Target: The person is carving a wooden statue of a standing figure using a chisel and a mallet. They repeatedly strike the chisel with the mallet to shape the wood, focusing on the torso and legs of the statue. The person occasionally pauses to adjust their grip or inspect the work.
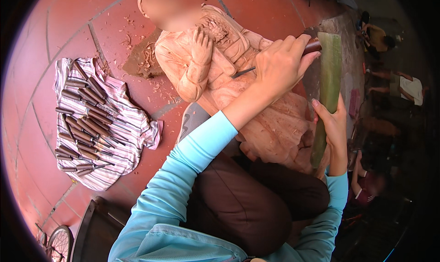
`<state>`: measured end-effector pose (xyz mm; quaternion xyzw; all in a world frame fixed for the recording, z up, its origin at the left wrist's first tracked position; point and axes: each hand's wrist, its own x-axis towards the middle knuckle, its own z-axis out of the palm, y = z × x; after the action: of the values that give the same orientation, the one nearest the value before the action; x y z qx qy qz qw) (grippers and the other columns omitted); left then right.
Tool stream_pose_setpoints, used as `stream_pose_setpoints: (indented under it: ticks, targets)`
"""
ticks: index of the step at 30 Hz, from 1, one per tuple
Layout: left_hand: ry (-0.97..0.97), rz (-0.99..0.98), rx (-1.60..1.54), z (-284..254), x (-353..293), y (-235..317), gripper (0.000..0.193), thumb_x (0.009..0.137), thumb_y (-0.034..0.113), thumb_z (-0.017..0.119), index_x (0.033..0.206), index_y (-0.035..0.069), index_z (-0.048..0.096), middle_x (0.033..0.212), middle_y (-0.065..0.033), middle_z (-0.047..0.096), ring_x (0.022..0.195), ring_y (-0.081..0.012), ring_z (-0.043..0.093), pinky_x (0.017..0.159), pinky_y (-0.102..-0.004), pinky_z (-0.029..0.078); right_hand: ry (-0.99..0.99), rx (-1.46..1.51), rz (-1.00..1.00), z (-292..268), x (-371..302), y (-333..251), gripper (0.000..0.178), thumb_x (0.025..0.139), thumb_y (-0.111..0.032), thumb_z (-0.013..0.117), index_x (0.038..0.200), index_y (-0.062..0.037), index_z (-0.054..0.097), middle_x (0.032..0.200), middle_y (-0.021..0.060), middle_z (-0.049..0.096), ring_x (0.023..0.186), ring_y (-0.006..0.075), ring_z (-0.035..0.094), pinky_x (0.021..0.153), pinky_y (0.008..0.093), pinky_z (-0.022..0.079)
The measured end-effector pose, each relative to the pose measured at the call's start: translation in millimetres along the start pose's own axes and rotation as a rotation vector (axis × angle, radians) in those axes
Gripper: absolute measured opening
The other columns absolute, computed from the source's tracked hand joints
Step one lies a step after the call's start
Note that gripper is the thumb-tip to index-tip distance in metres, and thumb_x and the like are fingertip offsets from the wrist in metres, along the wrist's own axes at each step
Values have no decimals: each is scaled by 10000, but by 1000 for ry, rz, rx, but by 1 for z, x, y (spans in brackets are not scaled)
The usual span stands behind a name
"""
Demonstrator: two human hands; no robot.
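Observation:
A carved wooden figure lies across in front of me, one carved hand raised on its chest. My left hand is wrapped round the brown handle of a carving chisel. The dark blade points left, its tip at the wood below the carved hand. On the right, my right hand grips a long greenish wooden mallet by its lower part. The mallet stands nearly upright in view, its upper end close beside the chisel's butt; whether they touch I cannot tell.
At left, a striped shirt lies on the red tiled floor with several brown-handled chisels on it. Wood shavings surround a brown block by the figure. A bicycle wheel shows at lower left. People are at far right.

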<state>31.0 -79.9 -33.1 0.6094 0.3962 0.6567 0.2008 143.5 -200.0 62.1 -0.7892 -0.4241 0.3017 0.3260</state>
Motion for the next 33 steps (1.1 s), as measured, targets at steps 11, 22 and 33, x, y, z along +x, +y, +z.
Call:
stream_pose_setpoints:
  ticks: [11,22,33]
  targets:
    - [-37,-14,4,-5,-2,-2,322,813,326,735,1046,111,674,739,-34,620,635,-221,633,536,-320,489,16,9,-42,-2,-3,-7,470,847,-97,725,1260,-22,516,792,10,599,593,60,507,517,206,414]
    - [-12,68,-88,-21,-8,0,374,778,266,773,1088,85,665,811,-40,667,663,-209,646,565,-299,505,53,-9,-86,0,-7,-7,393,854,-86,721,1202,-36,543,788,-1,589,591,55,502,525,201,414]
    - [47,31,-85,-21,-8,-2,388,775,264,775,1107,93,667,714,-35,585,598,-193,586,543,-302,471,127,-262,-150,-14,4,-1,555,856,-3,685,1368,-24,471,1141,80,605,997,144,585,875,278,489]
